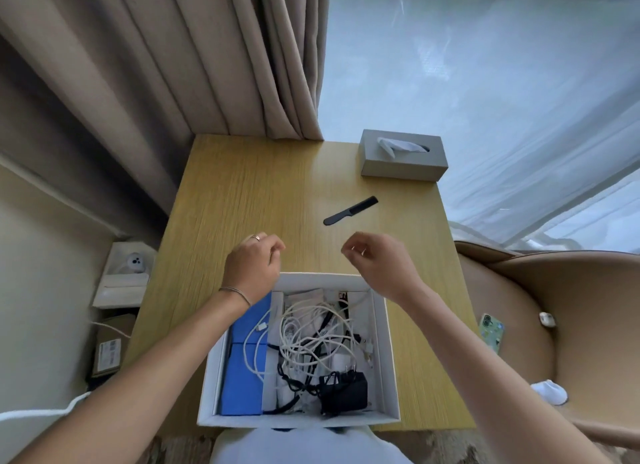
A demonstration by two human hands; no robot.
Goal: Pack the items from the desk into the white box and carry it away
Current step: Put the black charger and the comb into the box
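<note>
The white box (388, 359) sits at the desk's near edge, holding tangled white cables (304, 335), a black power adapter (343, 391) and a blue box (244, 370). Both hands hover just beyond the box's far rim. My left hand (251, 266) has its fingers curled with nothing visible in them. My right hand (375, 259) is also curled, thumb and fingers pinched together, and I see nothing in it. A black comb (350, 210) lies on the wooden desk (242, 193) a little beyond my right hand. A grey tissue box (403, 160) stands at the far right corner.
Beige curtains (207, 65) hang behind the desk, and sheer white ones (502, 99) to the right. A tan armchair (571, 311) on the right carries a phone (491, 332) and a small white earbud case (547, 319). Cardboard boxes (110, 352) sit on the floor at left.
</note>
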